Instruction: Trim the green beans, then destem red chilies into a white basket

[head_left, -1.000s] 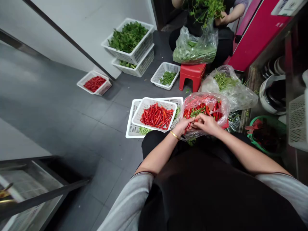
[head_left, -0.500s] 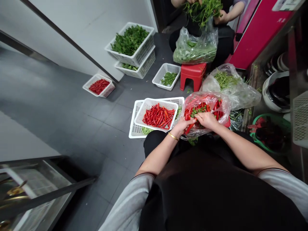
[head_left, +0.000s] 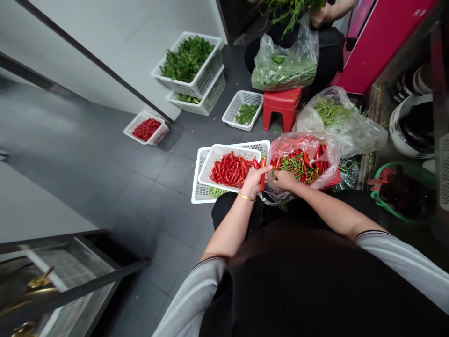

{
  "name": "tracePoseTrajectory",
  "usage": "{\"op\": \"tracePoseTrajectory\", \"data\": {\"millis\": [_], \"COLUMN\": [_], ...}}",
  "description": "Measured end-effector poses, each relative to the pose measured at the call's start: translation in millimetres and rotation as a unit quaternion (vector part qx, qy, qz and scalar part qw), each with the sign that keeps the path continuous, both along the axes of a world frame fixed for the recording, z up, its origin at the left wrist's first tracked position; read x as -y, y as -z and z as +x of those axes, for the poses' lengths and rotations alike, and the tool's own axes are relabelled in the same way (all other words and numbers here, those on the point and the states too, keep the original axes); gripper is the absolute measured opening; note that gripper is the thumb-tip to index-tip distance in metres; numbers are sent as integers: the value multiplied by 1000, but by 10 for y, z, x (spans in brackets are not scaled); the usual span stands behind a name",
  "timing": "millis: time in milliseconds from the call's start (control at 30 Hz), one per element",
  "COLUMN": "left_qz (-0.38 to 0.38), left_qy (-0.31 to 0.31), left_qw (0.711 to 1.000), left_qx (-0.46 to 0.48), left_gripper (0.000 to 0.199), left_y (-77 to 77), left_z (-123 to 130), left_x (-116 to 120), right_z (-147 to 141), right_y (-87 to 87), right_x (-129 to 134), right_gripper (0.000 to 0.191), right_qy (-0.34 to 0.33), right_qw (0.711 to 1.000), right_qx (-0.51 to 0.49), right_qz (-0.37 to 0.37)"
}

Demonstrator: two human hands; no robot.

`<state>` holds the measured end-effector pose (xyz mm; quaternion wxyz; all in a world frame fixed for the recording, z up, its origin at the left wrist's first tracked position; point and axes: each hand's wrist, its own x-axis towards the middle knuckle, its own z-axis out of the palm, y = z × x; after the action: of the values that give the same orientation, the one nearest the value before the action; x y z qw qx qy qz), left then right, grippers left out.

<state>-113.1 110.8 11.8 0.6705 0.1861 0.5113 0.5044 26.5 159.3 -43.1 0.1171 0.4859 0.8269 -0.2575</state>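
Observation:
My left hand [head_left: 257,180], with a gold bangle at the wrist, is closed around a few red chili peppers [head_left: 263,174] beside the right rim of a white basket. That upper basket [head_left: 206,174] holds a heap of red chilies [head_left: 229,169]. Close by on the right, my right hand [head_left: 285,180] has its fingers pinched together near the chilies' ends; what they grip is mostly hidden, with a bit of green showing. Beyond it lies an open clear plastic bag [head_left: 331,175] of red chilies with green stems [head_left: 294,164] on top.
A larger white basket [head_left: 197,187] sits underneath. Ahead are a small basket of greens [head_left: 231,117], stacked baskets [head_left: 206,86], a red stool [head_left: 282,105] and a co-worker's hand [head_left: 321,16] with greens. To the right are a bag of stems [head_left: 365,138] and a green basin [head_left: 386,210].
Both hands have moved left from over the bag toward the basket, the left one carrying chilies. Green stems now lie uncovered on the chilies in the bag. The view has shifted slightly.

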Motion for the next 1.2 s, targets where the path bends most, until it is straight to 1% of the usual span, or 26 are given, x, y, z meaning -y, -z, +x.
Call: {"op": "tracePoseTrajectory", "data": {"millis": [67, 100, 133, 167, 200, 233, 267, 300, 333, 400, 467, 500, 533, 567, 633, 700, 733, 800, 900, 967, 1000, 1033, 1067, 1133, 1167, 1200], "left_qz": [-6, -6, -1, 12, 32, 57, 83, 102, 111, 94, 54, 34, 18, 6, 0, 17, 29, 49, 41, 33, 39, 50, 58, 53, 39, 22], "left_qy": [-1, 2, 3, 2, 3, 10, 24, 45, 67, 89, 82, 74, 62, 49, 19, 5, 8, 24, 33, 40, 56, 85, 127, 221, 258, 285], "left_qw": [1000, 999, 999, 999, 998, 997, 995, 993, 991, 991, 994, 995, 996, 997, 998, 999, 998, 997, 995, 992, 987, 978, 960, 902, 872, 849], "left_qx": [-27, -34, -40, -45, -50, -54, -54, -49, -41, -33, -45, -54, -59, -60, -53, -48, -50, -60, -84, -117, -145, -186, -244, -368, -415, -445], "left_gripper": [35, 32, 29, 28, 29, 31, 33, 34, 33, 31, 31, 31, 31, 31, 30, 31, 32, 32, 28, 21, 17, 16, 17, 24, 28, 31], "left_y": [71, 102, 128, 149, 164, 173, 179, 181, 183, 184, 183, 181, 177, 171, 157, 146, 143, 152, 196, 240, 264, 289, 315, 369, 397, 423], "left_z": [23, 41, 67, 103, 148, 200, 254, 306, 351, 404, 398, 374, 341, 303, 227, 171, 152, 132, 137, 162, 179, 196, 212, 224, 216, 198], "left_x": [-7, -16, -29, -42, -54, -62, -63, -58, -46, -10, 25, 35, 39, 37, 21, 2, -4, -10, -23, -44, -56, -64, -67, -52, -34, -13], "right_z": [249, 382, 496, 581, 627, 636, 612, 568, 516, 438, 429, 445, 464, 476, 460, 404, 379, 377, 499, 577, 589, 578, 549, 464, 428, 405], "right_y": [-44, -87, -144, -211, -284, -359, -430, -493, -544, -600, -581, -544, -492, -428, -291, -186, -160, -176, -306, -368, -369, -345, -300, -170, -102, -44], "right_x": [-156, -229, -286, -320, -329, -316, -286, -247, -208, -151, -122, -109, -91, -64, 11, 70, 73, 3, -208, -282, -272, -230, -164, -6, 61, 106], "right_gripper": [18, 15, 14, 13, 13, 13, 14, 15, 15, 13, 12, 15, 21, 27, 34, 31, 28, 26, 27, 28, 28, 29, 28, 28, 28, 28], "right_qy": [83, 138, 191, 230, 252, 258, 251, 238, 219, 173, 127, 107, 86, 57, -18, -77, -89, -79, -51, -56, -69, -84, -99, -118, -122, -124], "right_qw": [995, 985, 967, 944, 918, 895, 880, 878, 887, 920, 943, 951, 962, 976, 994, 991, 988, 987, 993, 995, 994, 992, 990, 985, 984, 984], "right_qx": [-49, -95, -155, -219, -282, -334, -371, -390, -392, -352, -268, -216, -159, -95, 28, 108, 125, 136, 99, 63, 62, 76, 97, 128, 131, 128], "right_qz": [-17, -36, -63, -93, -124, -147, -155, -142, -106, 23, 153, 192, 205, 189, 102, 14, -10, -15, 25, 55, 58, 51, 40, 17, 12, 11]}}
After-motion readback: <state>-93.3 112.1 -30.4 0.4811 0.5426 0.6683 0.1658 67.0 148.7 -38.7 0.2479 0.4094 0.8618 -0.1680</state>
